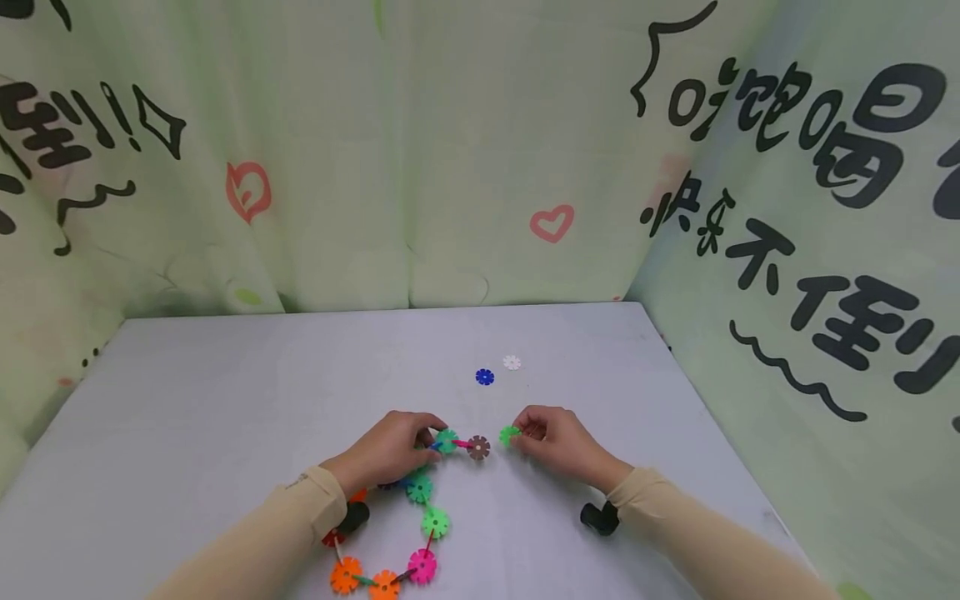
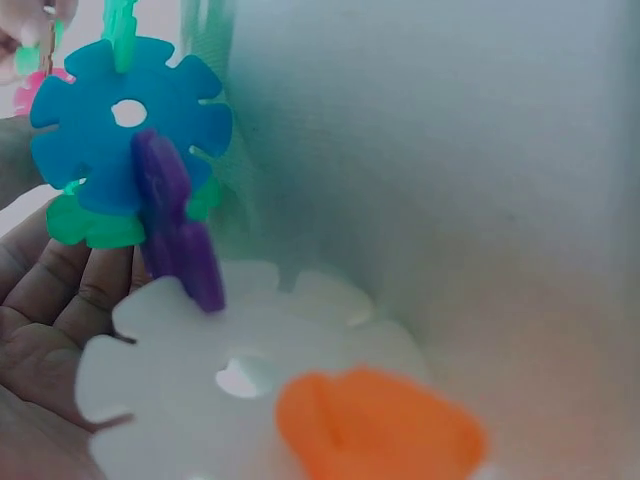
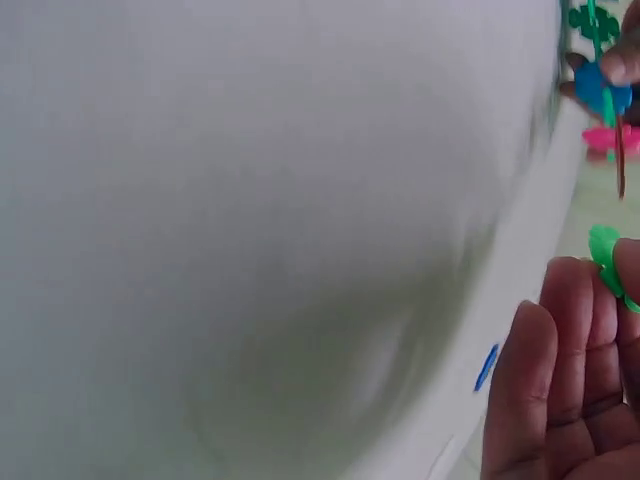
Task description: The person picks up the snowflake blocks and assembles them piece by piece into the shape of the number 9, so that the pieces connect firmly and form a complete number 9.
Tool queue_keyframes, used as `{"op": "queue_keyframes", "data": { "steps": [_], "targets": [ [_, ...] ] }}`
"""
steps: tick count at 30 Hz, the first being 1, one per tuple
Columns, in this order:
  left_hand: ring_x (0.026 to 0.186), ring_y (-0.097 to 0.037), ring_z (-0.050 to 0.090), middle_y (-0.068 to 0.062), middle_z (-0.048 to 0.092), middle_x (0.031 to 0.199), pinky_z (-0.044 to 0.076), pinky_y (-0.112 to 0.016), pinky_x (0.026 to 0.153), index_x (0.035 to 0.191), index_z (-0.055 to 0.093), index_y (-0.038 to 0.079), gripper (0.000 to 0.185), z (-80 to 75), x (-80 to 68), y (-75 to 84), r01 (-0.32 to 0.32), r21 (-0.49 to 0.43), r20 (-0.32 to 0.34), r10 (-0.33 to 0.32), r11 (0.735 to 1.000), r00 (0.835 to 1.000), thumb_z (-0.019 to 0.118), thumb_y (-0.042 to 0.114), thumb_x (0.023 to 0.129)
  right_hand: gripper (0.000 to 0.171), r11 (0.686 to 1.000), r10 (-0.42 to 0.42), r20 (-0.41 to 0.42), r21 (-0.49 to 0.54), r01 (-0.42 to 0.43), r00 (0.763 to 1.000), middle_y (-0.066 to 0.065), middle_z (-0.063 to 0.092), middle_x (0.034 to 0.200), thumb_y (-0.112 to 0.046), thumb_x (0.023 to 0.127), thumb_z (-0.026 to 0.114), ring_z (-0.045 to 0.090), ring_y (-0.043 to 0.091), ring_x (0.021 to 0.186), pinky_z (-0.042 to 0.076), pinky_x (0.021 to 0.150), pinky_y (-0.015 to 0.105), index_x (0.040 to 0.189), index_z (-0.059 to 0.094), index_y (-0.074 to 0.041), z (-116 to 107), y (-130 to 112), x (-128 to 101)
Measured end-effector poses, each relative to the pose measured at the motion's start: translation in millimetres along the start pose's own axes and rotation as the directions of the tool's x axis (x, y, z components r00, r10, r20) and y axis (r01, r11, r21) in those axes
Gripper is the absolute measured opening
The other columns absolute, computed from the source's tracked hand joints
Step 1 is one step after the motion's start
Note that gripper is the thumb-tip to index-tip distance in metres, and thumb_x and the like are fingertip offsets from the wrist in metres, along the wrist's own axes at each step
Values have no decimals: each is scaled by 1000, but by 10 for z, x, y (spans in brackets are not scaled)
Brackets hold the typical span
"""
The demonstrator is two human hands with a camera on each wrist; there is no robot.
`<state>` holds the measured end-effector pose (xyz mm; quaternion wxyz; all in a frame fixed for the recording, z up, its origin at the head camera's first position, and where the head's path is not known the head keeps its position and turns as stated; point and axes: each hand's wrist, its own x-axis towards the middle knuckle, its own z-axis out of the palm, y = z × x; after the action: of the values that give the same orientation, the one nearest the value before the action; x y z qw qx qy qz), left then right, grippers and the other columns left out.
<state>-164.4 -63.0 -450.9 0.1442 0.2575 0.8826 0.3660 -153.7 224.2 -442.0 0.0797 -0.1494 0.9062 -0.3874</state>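
A chain of notched plastic snowflake discs curves over the table. My left hand [image 1: 393, 450] pinches it near its upper end, with the thumb on a blue disc [image 3: 600, 90]. Past those fingertips come a teal disc [image 1: 447, 442], a pink one seen edge-on [image 1: 463, 444] and a brown end disc [image 1: 478, 448]. Just to the right, my right hand [image 1: 562, 443] pinches a single bright green disc [image 1: 507, 436], apart from the brown one. Up close in the left wrist view are a purple disc [image 2: 178, 220], a white disc [image 2: 170, 350] and an orange disc [image 2: 375, 425] of the chain.
A loose dark blue disc [image 1: 485, 377] and a loose white disc [image 1: 512, 362] lie farther back on the white table [image 1: 225, 400]. The chain's lower part, with orange [image 1: 346, 575] and magenta discs [image 1: 422, 566], lies near the front. Printed curtains [image 1: 465, 150] stand behind and beside the table.
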Motion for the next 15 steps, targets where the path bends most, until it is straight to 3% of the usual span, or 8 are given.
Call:
{"op": "queue_keyframes", "data": {
  "steps": [6, 15],
  "targets": [
    [79, -13, 57, 4, 64, 89, 52, -36, 80, 121, 68, 7, 33, -6, -11, -16, 4, -3, -1, -4, 1000, 1000, 76, 12, 90, 13, 988, -122, -37, -100, 118, 992, -14, 62, 75, -7, 85, 77, 57, 5, 70, 50, 64, 25, 87, 70, -18, 151, -69, -117],
    [79, -12, 58, 4, 65, 89, 52, -36, 79, 120, 68, 7, 32, -16, -27, -11, -3, -10, -21, 3, 1000, 1000, 75, 10, 90, 14, 962, -189, -91, -219, 165, 978, -18, 63, 75, -11, 84, 80, 57, 0, 68, 49, 61, 24, 86, 72, -22, 204, -73, -166]
  ]
}}
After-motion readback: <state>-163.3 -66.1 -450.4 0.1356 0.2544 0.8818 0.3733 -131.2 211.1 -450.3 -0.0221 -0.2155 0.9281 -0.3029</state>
